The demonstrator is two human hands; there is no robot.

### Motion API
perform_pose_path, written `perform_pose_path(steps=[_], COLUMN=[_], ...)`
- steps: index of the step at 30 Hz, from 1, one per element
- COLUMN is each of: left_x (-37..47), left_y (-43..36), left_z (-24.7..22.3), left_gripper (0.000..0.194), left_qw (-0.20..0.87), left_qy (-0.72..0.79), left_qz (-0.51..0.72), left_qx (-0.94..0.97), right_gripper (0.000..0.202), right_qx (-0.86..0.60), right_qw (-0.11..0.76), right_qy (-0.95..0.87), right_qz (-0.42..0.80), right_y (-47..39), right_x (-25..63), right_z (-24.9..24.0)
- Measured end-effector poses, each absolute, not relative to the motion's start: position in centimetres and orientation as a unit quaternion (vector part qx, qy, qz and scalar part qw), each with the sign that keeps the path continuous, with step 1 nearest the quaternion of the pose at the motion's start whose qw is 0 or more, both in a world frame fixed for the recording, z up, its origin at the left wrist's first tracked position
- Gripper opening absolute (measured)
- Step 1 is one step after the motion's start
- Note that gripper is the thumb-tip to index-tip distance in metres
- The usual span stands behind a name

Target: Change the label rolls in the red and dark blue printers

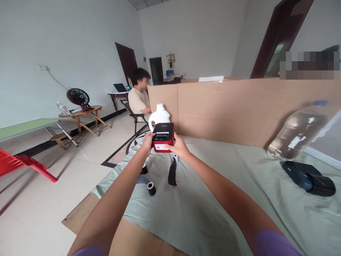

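Between my hands I hold a red and black label printer (163,133), with a white label with printed codes on its front face. My left hand (147,144) grips its left side. On the right side my right hand (179,145) is closed, its thumb over the front label. A white jug with a handle (160,115) stands just behind the printer. Below it, a roll with a loose black strip (173,172) lies on the green cloth (207,199). Nearer me is a black roll (151,188), and another black roll (144,169) is partly hidden by my left forearm.
A long cardboard panel (223,110) stands across the back. At right are a large clear plastic bottle (298,129) and a dark handheld device (309,177). A person (137,97) sits beyond the panel's left end. A fan (78,97) sits on a wooden table at left.
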State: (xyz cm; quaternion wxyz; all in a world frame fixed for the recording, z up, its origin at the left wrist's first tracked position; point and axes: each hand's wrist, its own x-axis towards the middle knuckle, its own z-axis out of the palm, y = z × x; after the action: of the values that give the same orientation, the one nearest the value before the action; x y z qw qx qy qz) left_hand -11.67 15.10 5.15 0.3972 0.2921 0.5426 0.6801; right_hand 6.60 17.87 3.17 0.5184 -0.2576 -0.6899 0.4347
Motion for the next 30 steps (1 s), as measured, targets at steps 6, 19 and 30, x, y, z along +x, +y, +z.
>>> perform_pose_path(steps=[6, 19, 30], left_x=[-13.9, -14.5, -4.6], left_y=[16.8, 18.6, 8.6], left_z=[0.0, -2.0, 1.6], left_gripper=[0.027, 0.031, 0.05], left_qw=[0.425, 0.375, 0.051], left_qy=[0.58, 0.648, 0.683], left_qz=[0.642, 0.608, 0.412], left_qx=[0.266, 0.264, 0.601], right_gripper=[0.05, 0.05, 0.04], right_qx=[-0.348, -0.447, -0.564], right_qw=[0.446, 0.271, 0.321], right_qy=[-0.727, -0.81, -0.735], right_qz=[0.39, 0.267, 0.198], right_y=[20.0, 21.0, 11.8], right_x=[4.2, 3.9, 31.5], right_z=[-0.6, -1.6, -4.3])
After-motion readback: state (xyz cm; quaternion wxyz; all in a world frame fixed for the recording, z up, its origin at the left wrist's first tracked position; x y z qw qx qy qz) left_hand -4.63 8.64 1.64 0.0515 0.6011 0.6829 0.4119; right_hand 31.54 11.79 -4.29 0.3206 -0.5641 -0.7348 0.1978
